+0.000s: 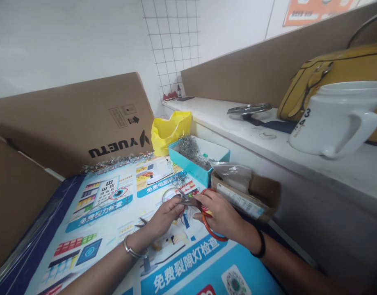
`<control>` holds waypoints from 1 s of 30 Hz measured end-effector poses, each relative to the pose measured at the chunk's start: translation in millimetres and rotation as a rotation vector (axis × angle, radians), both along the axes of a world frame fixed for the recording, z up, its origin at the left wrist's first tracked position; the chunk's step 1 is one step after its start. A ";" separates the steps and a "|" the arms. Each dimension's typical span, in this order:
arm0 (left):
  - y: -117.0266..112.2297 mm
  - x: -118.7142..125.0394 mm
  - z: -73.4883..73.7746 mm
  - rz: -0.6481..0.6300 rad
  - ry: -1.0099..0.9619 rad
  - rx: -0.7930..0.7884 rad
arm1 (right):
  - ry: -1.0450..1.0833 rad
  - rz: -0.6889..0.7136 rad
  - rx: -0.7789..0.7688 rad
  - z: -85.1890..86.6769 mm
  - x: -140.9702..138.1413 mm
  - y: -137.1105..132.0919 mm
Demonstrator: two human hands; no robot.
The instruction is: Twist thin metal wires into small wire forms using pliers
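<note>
My right hand grips a pair of scissors by its red-orange handles, with the blades pointing left toward my other hand. My left hand is closed in a pinch on a thin, looped piece, pale and wire-like, whose exact kind I cannot make out. The blades meet this piece just by the left fingertips. Beneath my left wrist, dark pointed metal tips show; the rest of that tool is hidden. Both hands are over a printed poster sheet that covers the table.
A turquoise box holds tangled grey scraps, with a yellow bag behind it. At right is a small cardboard box with clear plastic. Cardboard panels border the left. A white mug and yellow handbag stand on the ledge.
</note>
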State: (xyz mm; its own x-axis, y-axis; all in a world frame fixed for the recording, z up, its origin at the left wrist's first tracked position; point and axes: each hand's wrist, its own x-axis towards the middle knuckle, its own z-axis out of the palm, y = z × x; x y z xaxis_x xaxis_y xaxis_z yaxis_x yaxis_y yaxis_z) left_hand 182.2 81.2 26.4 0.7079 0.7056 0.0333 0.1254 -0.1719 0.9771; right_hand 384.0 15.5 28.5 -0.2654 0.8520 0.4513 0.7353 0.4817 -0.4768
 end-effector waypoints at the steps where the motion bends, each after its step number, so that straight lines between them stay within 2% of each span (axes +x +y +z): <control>1: 0.6 1.3 -0.5 0.008 -0.006 0.001 | 0.001 0.001 0.000 -0.8 0.2 0.7; 8: 8.4 10.8 5.7 0.025 0.033 0.056 | -0.024 -0.040 -0.040 -2.1 2.3 3.7; 12: 23.0 19.8 22.5 0.009 0.093 0.114 | -0.033 -0.131 -0.063 1.7 3.9 11.6; 17: 52.9 29.5 45.4 -0.055 0.199 0.244 | -0.018 -0.265 -0.084 5.5 3.6 33.0; 19: 64.5 31.8 50.8 -0.084 0.223 0.285 | 0.131 -0.255 -0.087 1.8 2.3 43.9; 23: 81.3 35.8 56.2 -0.108 0.257 0.313 | 0.596 -0.172 -0.152 -11.3 -2.8 63.1; 30: 101.0 43.6 65.4 -0.157 0.333 0.300 | 0.961 -0.087 -0.289 -22.5 -17.0 76.6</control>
